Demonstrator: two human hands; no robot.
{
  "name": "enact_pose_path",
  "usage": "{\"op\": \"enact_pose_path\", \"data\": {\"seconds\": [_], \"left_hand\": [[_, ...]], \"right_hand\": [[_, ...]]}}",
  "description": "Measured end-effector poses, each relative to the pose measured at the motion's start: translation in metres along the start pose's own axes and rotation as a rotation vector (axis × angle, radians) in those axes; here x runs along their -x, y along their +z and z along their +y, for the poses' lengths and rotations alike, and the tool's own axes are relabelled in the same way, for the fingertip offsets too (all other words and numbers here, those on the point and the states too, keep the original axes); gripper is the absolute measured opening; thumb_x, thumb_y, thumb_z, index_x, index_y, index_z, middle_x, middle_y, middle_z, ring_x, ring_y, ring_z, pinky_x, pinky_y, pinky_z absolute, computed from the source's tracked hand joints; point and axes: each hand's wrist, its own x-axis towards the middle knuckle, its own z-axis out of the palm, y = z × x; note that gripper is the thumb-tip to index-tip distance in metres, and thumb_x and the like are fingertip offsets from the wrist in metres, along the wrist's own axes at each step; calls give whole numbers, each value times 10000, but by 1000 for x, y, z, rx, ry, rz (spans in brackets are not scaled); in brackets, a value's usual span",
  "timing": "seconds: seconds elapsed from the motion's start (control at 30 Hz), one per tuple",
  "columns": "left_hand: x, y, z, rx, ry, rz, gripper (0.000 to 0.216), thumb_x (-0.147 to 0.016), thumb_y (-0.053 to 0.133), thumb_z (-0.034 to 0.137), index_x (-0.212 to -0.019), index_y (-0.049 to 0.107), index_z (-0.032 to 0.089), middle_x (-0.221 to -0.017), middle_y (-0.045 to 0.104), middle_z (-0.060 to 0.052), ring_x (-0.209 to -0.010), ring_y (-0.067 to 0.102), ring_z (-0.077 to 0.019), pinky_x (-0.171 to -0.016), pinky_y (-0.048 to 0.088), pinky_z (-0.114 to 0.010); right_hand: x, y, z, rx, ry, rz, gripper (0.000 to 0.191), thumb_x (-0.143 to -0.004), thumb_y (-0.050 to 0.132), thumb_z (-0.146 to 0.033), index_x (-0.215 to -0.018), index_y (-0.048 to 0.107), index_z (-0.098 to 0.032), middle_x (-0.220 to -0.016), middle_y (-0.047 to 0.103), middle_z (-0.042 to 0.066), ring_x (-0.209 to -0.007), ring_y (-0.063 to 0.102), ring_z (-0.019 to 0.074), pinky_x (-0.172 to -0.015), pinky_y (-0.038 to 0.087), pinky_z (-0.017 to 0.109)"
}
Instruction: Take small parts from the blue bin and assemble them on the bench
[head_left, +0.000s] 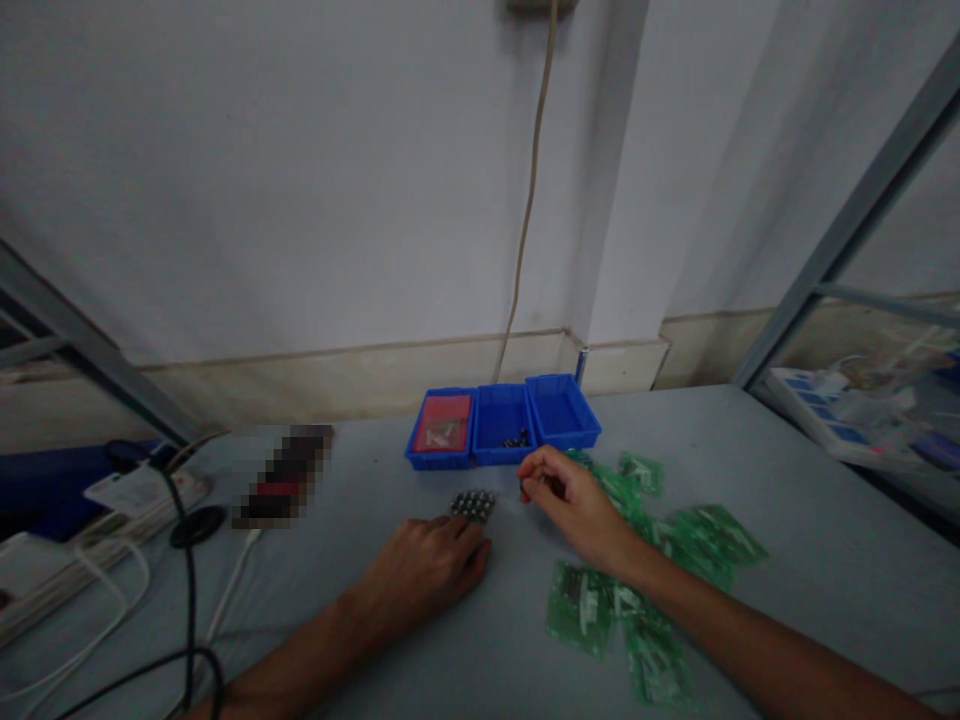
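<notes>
- The left hand [439, 560] lies palm down, fingers loosely bent against the near edge of the metal pieces [472, 504] on the desk [360, 625]; best kept light, so none roll.
- The right hand [566, 500] hangs near the middle blue tray [499, 410], thumb and fingers drawn close; whether either hand grips a piece, I cannot tell. A low approach suits small parts.
- Pale labels on the green bags [579, 605] are unreadable.
</notes>
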Motion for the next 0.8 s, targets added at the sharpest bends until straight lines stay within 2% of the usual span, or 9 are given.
{"op": "enact_pose_path", "data": {"seconds": [0.8], "left_hand": [[1, 0, 1, 14, -11, -7, 256, -1045, 483, 273, -846, 617, 181, -763, 676, -37, -624, 677, -191, -568, 537, -285]], "right_hand": [[2, -1, -3, -4, -13, 0, 94, -999, 566, -283, -1022, 633, -221, -837, 667, 3, -748, 576, 173, -675, 413, 286]]}}
